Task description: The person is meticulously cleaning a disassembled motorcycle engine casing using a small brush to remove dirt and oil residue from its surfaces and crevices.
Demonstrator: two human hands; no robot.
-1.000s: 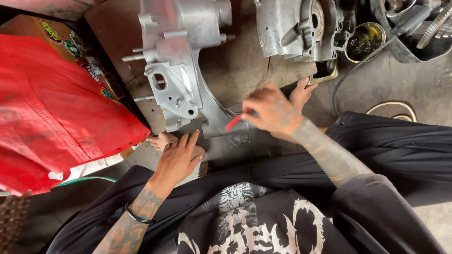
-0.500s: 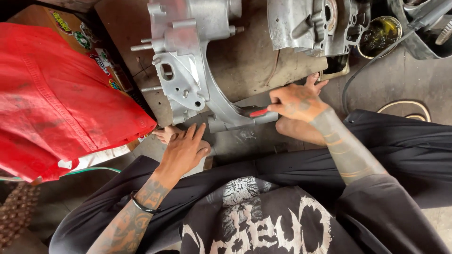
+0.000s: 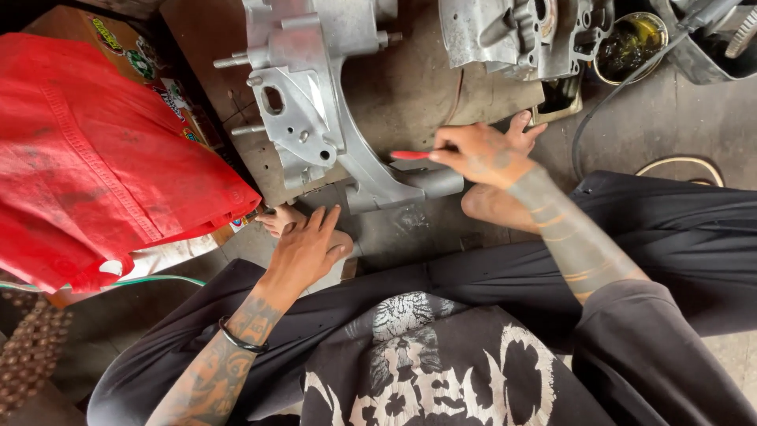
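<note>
Pinching red-handled tool (image 3: 412, 155): right hand (image 3: 482, 154) fingers, beside engine casing (image 3: 331, 118); left hand (image 3: 306, 248) fingers spread, resting flat

A red cloth (image 3: 95, 150) lies draped over a printed cardboard box (image 3: 126, 43). Well off to its right, past the grey metal plate (image 3: 418, 87), a second engine casing (image 3: 524, 31) sits at the top edge. Just right of that casing stands a round tin of yellowish oil (image 3: 631, 43). Below the cloth, a brown beaded mat (image 3: 27, 355) shows.
</note>
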